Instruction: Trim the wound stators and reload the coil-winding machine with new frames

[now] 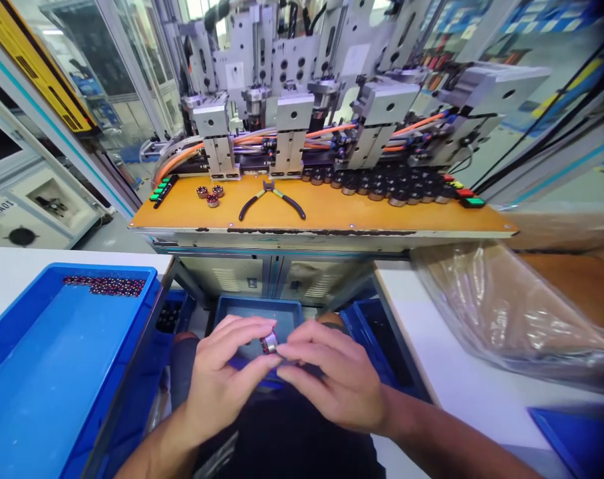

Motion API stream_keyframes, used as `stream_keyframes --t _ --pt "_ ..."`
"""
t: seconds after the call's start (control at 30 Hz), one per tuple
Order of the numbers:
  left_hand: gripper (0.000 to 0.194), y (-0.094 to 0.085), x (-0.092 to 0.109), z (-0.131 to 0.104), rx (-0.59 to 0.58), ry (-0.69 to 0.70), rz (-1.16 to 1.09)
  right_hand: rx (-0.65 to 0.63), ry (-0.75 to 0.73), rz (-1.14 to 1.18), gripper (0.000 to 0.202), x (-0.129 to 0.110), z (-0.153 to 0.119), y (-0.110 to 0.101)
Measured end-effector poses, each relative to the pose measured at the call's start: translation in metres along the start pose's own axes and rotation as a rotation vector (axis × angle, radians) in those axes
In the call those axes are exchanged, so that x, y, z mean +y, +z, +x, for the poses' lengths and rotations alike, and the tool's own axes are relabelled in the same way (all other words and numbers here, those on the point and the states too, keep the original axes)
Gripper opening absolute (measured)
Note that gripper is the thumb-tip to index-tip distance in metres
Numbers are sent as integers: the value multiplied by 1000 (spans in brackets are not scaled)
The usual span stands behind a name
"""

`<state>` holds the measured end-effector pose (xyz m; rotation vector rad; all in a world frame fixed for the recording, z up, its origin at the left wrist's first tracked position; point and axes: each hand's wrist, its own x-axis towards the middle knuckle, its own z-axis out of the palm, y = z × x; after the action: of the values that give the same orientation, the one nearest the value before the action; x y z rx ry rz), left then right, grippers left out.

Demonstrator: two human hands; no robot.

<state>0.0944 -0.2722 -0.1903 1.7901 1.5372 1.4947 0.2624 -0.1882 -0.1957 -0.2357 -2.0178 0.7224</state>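
Note:
Between my hands, above my lap, is a small round metal part (269, 342) with a silvery outer ring and some red and dark detail inside. My left hand (227, 372) grips it between thumb and fingertips, on its left side. My right hand (334, 376) meets it from the right, thumb and index finger pinched close together at its lower edge; whether something tiny sits between those fingertips cannot be made out. Pliers (272, 196) with black handles lie spread on the orange bench top (326, 216), near three small round parts (212, 199).
A machine (295, 133) with metal fixtures stands behind many black round parts (396, 186). At left, a blue tray (47, 372) holds rows of small parts. On the right white table (461, 386) lies a clear plastic bag (516, 313). Another blue tray (232, 307) is below.

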Motion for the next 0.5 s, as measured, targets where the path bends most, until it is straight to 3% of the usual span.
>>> stream_keyframes --t 0.07,0.3,0.4,0.5 --pt "38 -1 -1 -2 -9 -29 -24 18 41 67 3 -2 2 -2" --pt "39 1 -1 -6 -46 -200 -306 42 200 261 9 -2 10 -6" --pt "38 0 -1 -5 -15 -160 -284 46 305 279 12 1 9 -8" --pt "37 -4 -1 -5 23 -61 -117 50 494 241 27 6 6 -17"
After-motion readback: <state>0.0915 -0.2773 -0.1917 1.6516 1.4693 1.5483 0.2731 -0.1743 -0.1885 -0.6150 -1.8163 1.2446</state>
